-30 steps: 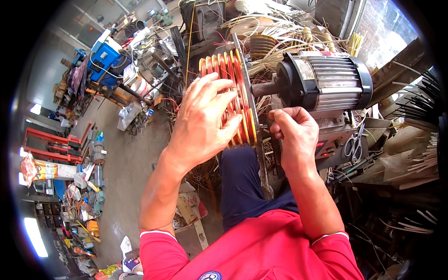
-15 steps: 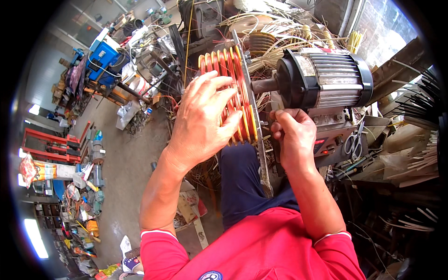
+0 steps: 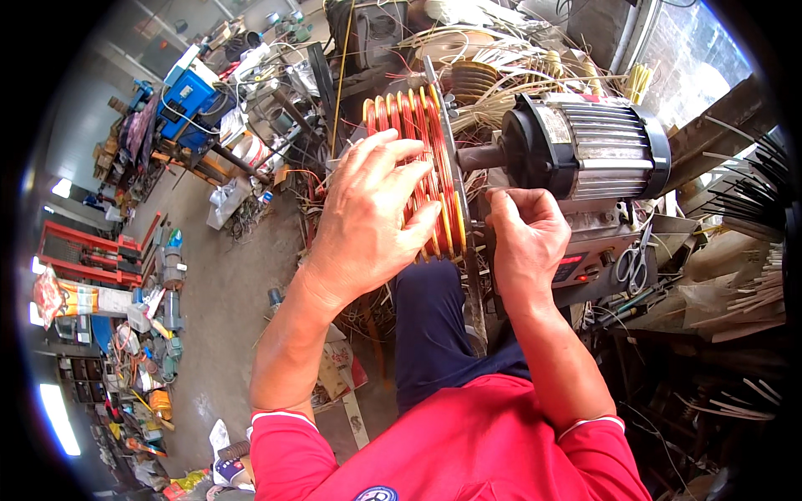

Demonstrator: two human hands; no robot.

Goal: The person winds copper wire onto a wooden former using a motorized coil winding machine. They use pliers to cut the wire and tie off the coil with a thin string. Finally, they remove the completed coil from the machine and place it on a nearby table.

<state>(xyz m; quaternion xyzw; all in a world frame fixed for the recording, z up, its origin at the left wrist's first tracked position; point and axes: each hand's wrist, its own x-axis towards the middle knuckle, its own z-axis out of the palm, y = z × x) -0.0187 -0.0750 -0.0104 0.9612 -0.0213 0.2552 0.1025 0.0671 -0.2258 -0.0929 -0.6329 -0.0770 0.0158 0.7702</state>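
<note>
My left hand is curved over a coil former wound with red wire on yellow-edged ridges, its fingertips resting on the windings. The former is fixed to a metal bar on the shaft of a finned electric motor with a black end cap. Just right of the coil, below the shaft, my right hand has thumb and index finger pinched together; what is between them is too small to make out. A control box with a red display and knobs sits under the motor, behind that hand.
Scissors hang right of the control box. Bundles of pale sleeving pile behind the coil; black strands stand at far right. At left are a blue machine, a red pallet jack and clutter along the floor. A window is at upper right.
Both hands stay in much the same pose. My right hand has shifted slightly, its fingertips a little higher; the coil and motor appear slightly further right in the view.
</note>
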